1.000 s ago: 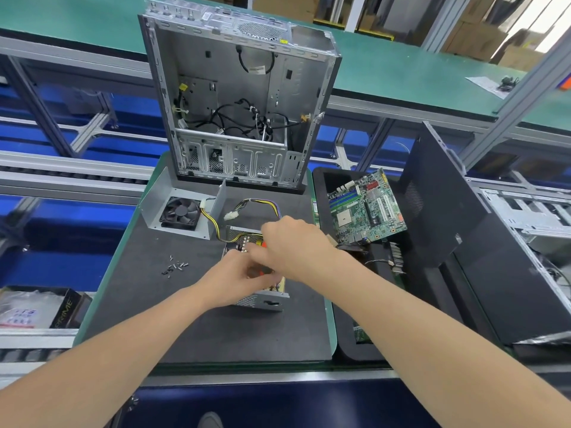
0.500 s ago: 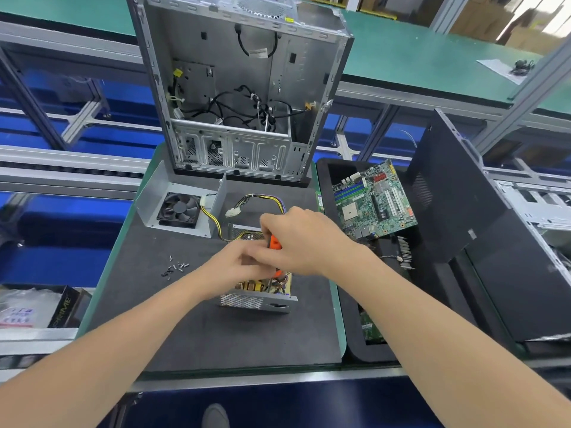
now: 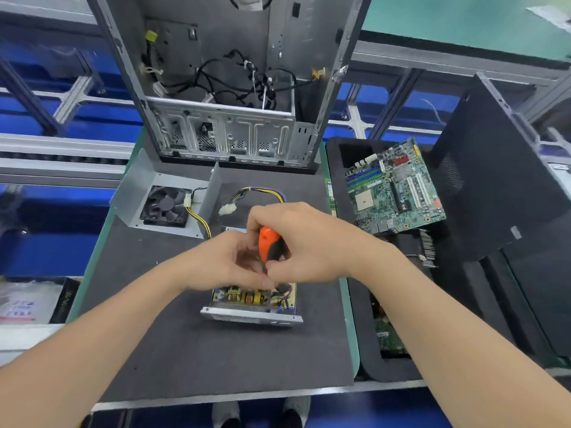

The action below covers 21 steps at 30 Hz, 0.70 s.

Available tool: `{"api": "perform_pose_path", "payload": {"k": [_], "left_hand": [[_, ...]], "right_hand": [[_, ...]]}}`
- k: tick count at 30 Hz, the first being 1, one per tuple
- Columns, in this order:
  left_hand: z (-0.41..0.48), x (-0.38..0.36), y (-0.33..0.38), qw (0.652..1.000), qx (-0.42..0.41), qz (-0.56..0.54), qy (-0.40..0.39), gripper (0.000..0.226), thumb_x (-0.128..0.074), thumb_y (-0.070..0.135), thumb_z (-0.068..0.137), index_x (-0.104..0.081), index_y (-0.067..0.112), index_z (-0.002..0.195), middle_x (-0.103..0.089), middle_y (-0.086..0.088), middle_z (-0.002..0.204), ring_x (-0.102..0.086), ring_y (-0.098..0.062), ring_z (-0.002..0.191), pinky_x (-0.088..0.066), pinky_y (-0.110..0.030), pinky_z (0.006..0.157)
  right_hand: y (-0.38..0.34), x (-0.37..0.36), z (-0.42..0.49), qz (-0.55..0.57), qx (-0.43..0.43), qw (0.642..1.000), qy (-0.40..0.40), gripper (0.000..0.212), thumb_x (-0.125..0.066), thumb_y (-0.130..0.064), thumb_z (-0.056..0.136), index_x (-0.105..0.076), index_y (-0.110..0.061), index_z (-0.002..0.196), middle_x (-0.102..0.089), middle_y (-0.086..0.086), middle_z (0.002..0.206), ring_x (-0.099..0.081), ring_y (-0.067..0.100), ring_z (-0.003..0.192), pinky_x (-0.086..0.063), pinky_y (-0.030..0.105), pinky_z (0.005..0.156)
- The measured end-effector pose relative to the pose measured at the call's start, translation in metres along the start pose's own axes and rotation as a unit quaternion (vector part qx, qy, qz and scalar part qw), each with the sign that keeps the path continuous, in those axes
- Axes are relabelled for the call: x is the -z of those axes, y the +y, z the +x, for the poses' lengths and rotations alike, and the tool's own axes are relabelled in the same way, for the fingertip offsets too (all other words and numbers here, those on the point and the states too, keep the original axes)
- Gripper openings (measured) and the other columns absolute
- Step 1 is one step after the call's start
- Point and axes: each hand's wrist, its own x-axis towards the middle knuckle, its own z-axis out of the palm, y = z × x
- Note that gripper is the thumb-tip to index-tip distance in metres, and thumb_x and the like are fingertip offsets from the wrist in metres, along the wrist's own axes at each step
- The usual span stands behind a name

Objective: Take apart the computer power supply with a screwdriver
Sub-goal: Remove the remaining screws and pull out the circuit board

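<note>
So, PSU [image 3: 251, 304]: lid off, sits mid-mat, near edge facing the person; yellow board w/ coils + wires shows at its near end, far half hidden under both hands.
Mat [image 3: 185, 350]: dark grey, on a green-edged bench.
Screwdriver [image 3: 268, 244]: orange/black handle, roughly upright, tip down into PSU; shaft + tip hidden by fingers.
Right hand [image 3: 312, 242]: fingers + thumb wrapped round the handle from the right, firm grip.
Left hand [image 3: 222, 264]: comes in from the left, fingers curled in close under the handle, over the board; can't tell if they pinch the shaft, a screw or nothing.
Cables [image 3: 262, 191]: yellow/black/purple bundle loops out behind the hands, ends in a white plug [image 3: 227, 209] lying on mat.
Cover [image 3: 139, 180]: bent grey sheet-metal piece, far-left on mat, well apart from PSU; black fan [image 3: 165, 205] mounted in it, yellow/black lead runs toward PSU.
Case [image 3: 228, 88]: open, upright at far edge of mat, loose black wires inside.
Tray [image 3: 367, 350]: black foam, just right of mat; green mobo [image 3: 395, 186] lies tilted across its far end, finned heatsink [image 3: 423, 245] just below it.
Panel [image 3: 500, 168]: black, perforated, stands far right beside tray.
</note>
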Motion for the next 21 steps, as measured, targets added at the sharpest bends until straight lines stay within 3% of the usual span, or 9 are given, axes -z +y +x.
{"api": "perform_pose_path", "payload": {"k": [4, 8, 11, 15, 18, 21], "left_hand": [[-0.001, 0.006, -0.001, 1.0, 0.009, -0.003, 0.021, 0.021, -0.093, 0.017, 0.077, -0.074, 0.02, 0.085, -0.073, -0.003, 0.082, -0.069, -0.012, 0.077, -0.057, -0.023, 0.071], [-0.006, 0.012, 0.0, 0.998, 0.022, 0.04, 0.039, 0.024, -0.092, 0.021, 0.074, -0.073, 0.028, 0.087, -0.076, -0.013, 0.09, -0.073, -0.033, 0.084, -0.062, -0.047, 0.078], [-0.009, 0.012, -0.004, 0.999, 0.012, 0.035, 0.038, 0.032, -0.087, 0.007, 0.083, -0.074, 0.037, 0.086, -0.074, -0.012, 0.083, -0.07, -0.018, 0.07, -0.058, -0.027, 0.068], [-0.01, 0.009, -0.004, 0.998, 0.002, 0.04, 0.04, 0.046, -0.083, 0.001, 0.086, -0.074, 0.046, 0.091, -0.074, 0.005, 0.081, -0.065, -0.008, 0.068, -0.054, -0.019, 0.067], [-0.011, 0.007, -0.007, 0.997, -0.008, 0.061, 0.047, 0.051, -0.082, 0.001, 0.087, -0.073, 0.051, 0.09, -0.073, 0.019, 0.079, -0.059, -0.002, 0.066, -0.05, -0.014, 0.066], [-0.013, 0.004, -0.01, 0.993, 0.001, 0.091, 0.07, 0.038, -0.084, 0.009, 0.086, -0.076, 0.043, 0.099, -0.069, 0.006, 0.074, -0.056, -0.008, 0.064, -0.051, -0.023, 0.066]], "right_hand": [[0.011, -0.015, 0.009, 0.057, 0.002, 0.997, 0.058, 0.029, -0.073, -0.04, 0.088, -0.051, -0.027, 0.103, -0.06, -0.014, 0.077, -0.055, 0.007, 0.077, -0.05, 0.035, 0.069], [0.018, -0.019, 0.014, 0.067, 0.013, 0.994, 0.082, 0.026, -0.072, -0.028, 0.086, -0.049, -0.026, 0.098, -0.055, -0.012, 0.068, -0.053, 0.006, 0.071, -0.043, 0.028, 0.059], [0.019, -0.014, 0.015, 0.071, 0.019, 0.992, 0.098, 0.028, -0.073, -0.024, 0.083, -0.047, -0.028, 0.092, -0.056, -0.01, 0.066, -0.053, 0.007, 0.068, -0.043, 0.029, 0.057], [0.019, -0.006, 0.015, 0.087, 0.017, 0.99, 0.107, 0.03, -0.074, -0.023, 0.08, -0.046, -0.029, 0.09, -0.058, -0.029, 0.073, -0.052, 0.006, 0.067, -0.037, 0.022, 0.055], [0.02, -0.002, 0.015, 0.092, 0.017, 0.989, 0.112, 0.026, -0.073, -0.024, 0.082, -0.048, -0.027, 0.091, -0.059, -0.01, 0.065, -0.051, 0.013, 0.064, -0.044, 0.032, 0.056], [0.019, 0.002, 0.016, 0.085, 0.021, 0.988, 0.125, 0.024, -0.073, -0.024, 0.083, -0.05, -0.023, 0.091, -0.057, -0.007, 0.063, -0.051, 0.014, 0.064, -0.044, 0.031, 0.059]]}}
